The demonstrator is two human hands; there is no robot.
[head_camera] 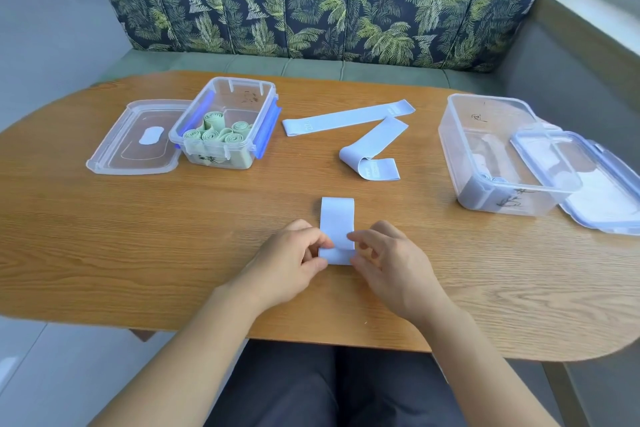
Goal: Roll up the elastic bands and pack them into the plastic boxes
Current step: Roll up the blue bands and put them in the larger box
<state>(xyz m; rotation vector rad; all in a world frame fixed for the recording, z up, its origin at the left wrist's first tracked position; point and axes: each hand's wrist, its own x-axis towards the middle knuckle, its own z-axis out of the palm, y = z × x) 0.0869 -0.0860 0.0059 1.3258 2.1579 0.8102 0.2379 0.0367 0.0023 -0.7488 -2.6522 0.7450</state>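
Observation:
A pale blue elastic band [337,218] lies flat on the wooden table [138,236], its near end folded over into a small roll. My left hand [291,263] pinches the roll's left edge and my right hand [391,263] pinches its right edge. Two more blue bands lie farther back: a straight one [346,117] and a partly folded one [372,149]. A clear box with blue clips [266,121] at the back left holds several rolled green bands [216,132]. A second clear box [485,135] stands at the right with blue rolls at its bottom.
One clear lid [133,139] lies left of the green-band box. Another lid [595,184] leans against the right box near the table's right edge. A leaf-patterned sofa back [311,0] stands behind the table. My lap shows below the front edge.

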